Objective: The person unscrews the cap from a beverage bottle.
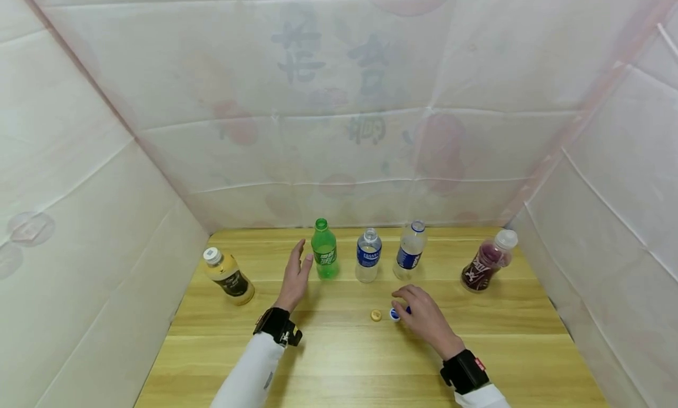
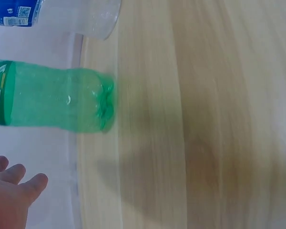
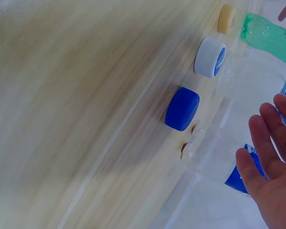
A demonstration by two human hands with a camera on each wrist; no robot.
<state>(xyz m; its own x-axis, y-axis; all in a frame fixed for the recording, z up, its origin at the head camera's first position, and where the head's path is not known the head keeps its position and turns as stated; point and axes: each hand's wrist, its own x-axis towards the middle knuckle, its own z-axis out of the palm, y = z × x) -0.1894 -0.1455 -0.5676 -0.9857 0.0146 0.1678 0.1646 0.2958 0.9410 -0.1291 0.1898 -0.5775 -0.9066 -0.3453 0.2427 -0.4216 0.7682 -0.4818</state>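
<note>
My left hand point(image 1: 295, 277) is held just left of an uncapped green bottle point(image 1: 325, 255), its fingers extended and touching nothing. To the right of that bottle stand two clear bottles with blue labels, one in the middle point(image 1: 368, 261) and one further right point(image 1: 409, 258), both without caps. Over the table, my right hand point(image 1: 424, 317) hovers above the loose caps with nothing in its fingers. In the right wrist view a blue cap point(image 3: 182, 109), a white cap point(image 3: 209, 57) and a yellow cap point(image 3: 226, 19) lie in a row. The right hand partly hides the blue cap in the head view.
A capped bottle of yellow drink point(image 1: 230, 278) stands at the table's left. At the right is a capped bottle of dark purple drink point(image 1: 484, 264). Pale sheets point(image 1: 339, 161) hang behind and along both sides of the wooden table point(image 1: 339, 361).
</note>
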